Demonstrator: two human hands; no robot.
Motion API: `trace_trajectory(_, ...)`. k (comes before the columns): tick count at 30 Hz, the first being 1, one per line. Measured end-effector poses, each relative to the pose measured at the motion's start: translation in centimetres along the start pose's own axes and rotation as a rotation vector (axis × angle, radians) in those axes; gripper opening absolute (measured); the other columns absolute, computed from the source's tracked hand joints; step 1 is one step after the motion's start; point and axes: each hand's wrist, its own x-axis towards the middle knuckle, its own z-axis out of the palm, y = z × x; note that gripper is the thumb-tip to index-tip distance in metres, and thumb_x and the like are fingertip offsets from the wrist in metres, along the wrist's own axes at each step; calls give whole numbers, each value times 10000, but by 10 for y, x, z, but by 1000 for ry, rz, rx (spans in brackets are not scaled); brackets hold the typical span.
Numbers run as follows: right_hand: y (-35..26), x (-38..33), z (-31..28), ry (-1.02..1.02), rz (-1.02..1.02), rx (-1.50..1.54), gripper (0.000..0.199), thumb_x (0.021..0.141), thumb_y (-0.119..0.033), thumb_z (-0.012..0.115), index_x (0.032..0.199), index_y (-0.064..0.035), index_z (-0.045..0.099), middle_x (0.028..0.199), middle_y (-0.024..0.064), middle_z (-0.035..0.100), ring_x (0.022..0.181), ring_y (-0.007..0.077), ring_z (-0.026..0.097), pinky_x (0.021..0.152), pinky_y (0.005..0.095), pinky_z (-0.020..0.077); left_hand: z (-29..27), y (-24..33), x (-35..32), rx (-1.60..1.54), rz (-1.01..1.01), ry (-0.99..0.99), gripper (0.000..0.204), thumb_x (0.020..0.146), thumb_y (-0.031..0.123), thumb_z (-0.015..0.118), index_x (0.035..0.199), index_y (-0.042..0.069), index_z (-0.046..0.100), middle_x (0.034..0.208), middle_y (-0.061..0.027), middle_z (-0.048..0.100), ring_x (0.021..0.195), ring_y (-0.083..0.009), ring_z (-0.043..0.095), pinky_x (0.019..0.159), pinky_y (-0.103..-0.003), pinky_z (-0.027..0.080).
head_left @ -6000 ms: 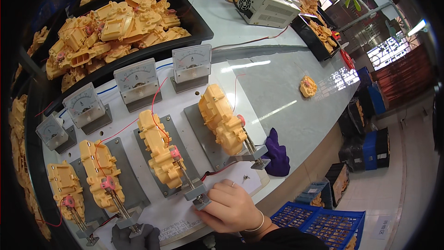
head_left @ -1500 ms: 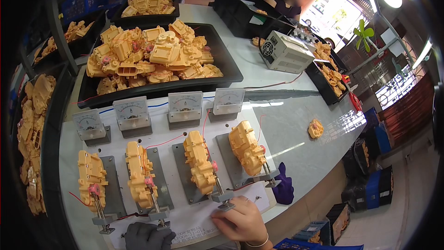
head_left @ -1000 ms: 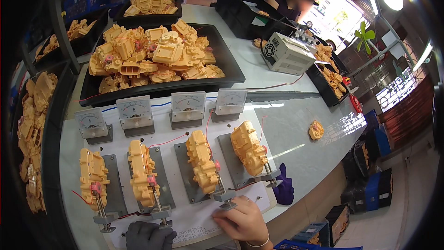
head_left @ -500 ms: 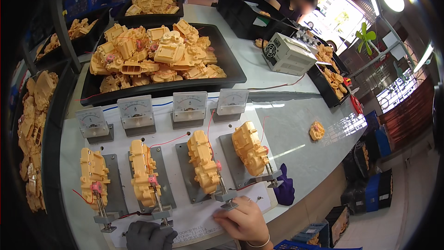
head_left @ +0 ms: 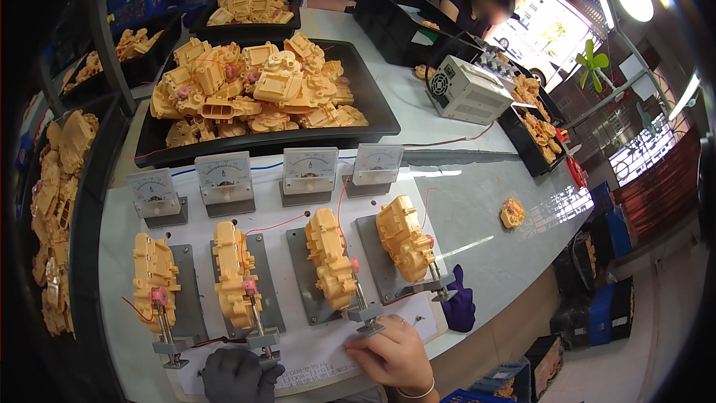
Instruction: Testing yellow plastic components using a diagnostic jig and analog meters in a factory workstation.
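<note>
Four yellow plastic gearbox housings stand in a row on grey metal test fixtures, each with a metal rod clamp at its near end. My right hand [head_left: 391, 354], bare with a ring and bracelet, has its fingers bent together at the near end of the third clamp [head_left: 365, 321]. My left hand [head_left: 240, 375], in a dark grey glove, is curled beside the near end of the second clamp [head_left: 263, 342]; what its fingers hold is hidden. Above them sit the second housing [head_left: 233, 276] and the third housing [head_left: 330, 257], with pink parts near their clamps. The first housing [head_left: 155, 272] and fourth housing [head_left: 405, 239] flank them.
Behind the fixtures stand several analog meters [head_left: 310, 172]. A large black tray [head_left: 380, 116] is heaped with yellow housings. Another black bin [head_left: 93, 201] stands left. A power supply box [head_left: 470, 89], a purple cloth-like item [head_left: 460, 302] and a loose yellow part [head_left: 512, 213] lie right. A person sits beyond.
The whole view has shifted slightly. Both hands stay almost in the same places at the second and third clamps.
</note>
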Motion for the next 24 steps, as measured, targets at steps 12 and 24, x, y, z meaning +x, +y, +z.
trace_trajectory(12,1,-2,0,-19,15,-10,145,684,-54,773,802,-71,690,757,49,651,686,236,611,626,340,456,0,-3,-1,-14,1,-16,141,775,179,760,885,121,693,916,-93,670,875,-320,618,746,-435,502)
trace_trajectory(24,-3,0,1,5,68,-3,155,683,-30,772,811,-62,690,800,60,666,716,257,616,648,345,475,3,-5,-2,-23,23,14,128,790,182,751,887,131,687,921,-88,656,877,-317,618,741,-441,500)
